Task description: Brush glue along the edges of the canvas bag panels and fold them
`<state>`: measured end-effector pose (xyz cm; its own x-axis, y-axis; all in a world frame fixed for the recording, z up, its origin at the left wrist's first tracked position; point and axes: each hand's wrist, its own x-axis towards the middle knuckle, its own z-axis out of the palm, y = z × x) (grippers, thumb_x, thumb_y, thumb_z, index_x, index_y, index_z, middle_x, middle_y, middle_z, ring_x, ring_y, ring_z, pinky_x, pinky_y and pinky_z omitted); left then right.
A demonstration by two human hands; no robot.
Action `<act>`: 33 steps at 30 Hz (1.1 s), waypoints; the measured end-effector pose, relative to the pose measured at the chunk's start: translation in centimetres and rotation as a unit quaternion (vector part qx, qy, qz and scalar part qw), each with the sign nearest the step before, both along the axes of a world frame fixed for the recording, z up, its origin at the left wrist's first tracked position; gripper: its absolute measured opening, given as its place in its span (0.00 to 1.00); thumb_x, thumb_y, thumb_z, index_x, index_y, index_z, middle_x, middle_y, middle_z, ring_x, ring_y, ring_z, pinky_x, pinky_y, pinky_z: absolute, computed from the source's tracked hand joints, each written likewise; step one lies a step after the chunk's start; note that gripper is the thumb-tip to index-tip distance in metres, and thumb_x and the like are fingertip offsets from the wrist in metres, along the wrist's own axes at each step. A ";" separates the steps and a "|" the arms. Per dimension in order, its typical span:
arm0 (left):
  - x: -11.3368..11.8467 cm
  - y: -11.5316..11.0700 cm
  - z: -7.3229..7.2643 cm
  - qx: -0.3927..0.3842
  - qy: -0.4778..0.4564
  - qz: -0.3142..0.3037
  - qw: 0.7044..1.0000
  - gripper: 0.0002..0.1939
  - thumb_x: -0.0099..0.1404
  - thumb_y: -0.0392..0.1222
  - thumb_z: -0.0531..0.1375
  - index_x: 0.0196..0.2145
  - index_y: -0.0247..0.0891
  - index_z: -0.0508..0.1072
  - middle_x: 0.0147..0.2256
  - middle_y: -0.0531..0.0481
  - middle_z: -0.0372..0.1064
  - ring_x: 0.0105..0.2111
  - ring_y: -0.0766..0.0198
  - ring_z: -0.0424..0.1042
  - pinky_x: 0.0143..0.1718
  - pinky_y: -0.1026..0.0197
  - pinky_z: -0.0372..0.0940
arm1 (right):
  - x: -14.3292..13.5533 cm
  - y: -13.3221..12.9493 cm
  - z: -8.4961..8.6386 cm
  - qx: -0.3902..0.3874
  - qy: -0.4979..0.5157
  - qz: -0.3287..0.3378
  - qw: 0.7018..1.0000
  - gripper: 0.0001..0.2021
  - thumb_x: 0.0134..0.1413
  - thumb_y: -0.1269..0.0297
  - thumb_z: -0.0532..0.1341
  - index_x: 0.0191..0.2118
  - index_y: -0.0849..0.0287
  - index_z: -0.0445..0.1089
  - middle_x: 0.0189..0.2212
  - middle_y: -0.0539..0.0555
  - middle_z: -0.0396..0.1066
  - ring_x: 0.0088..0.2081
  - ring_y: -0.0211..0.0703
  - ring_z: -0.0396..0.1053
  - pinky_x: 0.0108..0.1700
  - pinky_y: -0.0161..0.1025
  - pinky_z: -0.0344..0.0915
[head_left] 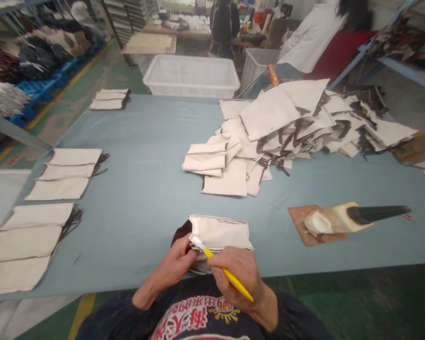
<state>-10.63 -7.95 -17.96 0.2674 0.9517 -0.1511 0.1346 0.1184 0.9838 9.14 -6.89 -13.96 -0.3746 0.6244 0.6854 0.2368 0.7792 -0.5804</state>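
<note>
My right hand (239, 274) is closed around a yellow-handled brush (240, 287). White paste covers the brush tip, which touches the left edge of a folded cream fabric piece (221, 232). My left hand (175, 259) pinches that same edge between thumb and fingers, close to the bristles. Dark brown fabric shows behind the left fingers, and more cream layers lie partly hidden under my right hand. To the right, a stained off-white container (322, 221) with a black handle-like end (378, 213) rests on a brown board (302, 233).
A large heap of cream pieces (269, 113) with dark trim covers the table's back right. Flat stacks (24, 241) with dark cords line the left side. Beyond the far edge stands a white plastic tub (191, 78); a person in white (311, 40) sits back right.
</note>
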 end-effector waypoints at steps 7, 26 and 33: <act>0.3 0.1 0.0 -0.035 -0.044 0.012 0.998 0.23 0.58 0.31 0.55 0.49 0.33 0.77 0.47 0.46 0.79 0.44 0.56 0.75 0.52 0.56 0.67 | 0.1 -0.4 -0.4 -0.027 0.017 -0.037 0.999 0.07 0.65 0.73 0.56 0.41 0.57 0.70 0.27 0.51 0.76 0.25 0.40 0.72 0.30 0.37 0.66; -0.5 -0.2 0.1 0.038 0.054 -0.021 0.998 0.18 0.73 0.48 0.55 0.41 0.33 0.79 0.36 0.47 0.77 0.37 0.58 0.70 0.40 0.61 0.65 | 0.3 -0.9 1.9 0.002 0.002 0.003 1.000 0.07 0.65 0.74 0.55 0.39 0.58 0.69 0.24 0.49 0.73 0.23 0.38 0.67 0.28 0.37 0.62; -0.7 -0.2 0.0 0.120 0.136 -0.027 0.983 0.16 0.74 0.40 0.52 0.31 0.35 0.74 0.28 0.52 0.71 0.30 0.64 0.66 0.37 0.63 0.63 | -0.1 -0.6 1.6 -0.021 -0.042 -0.007 0.999 0.08 0.66 0.72 0.55 0.36 0.58 0.69 0.23 0.49 0.72 0.22 0.38 0.69 0.27 0.37 0.62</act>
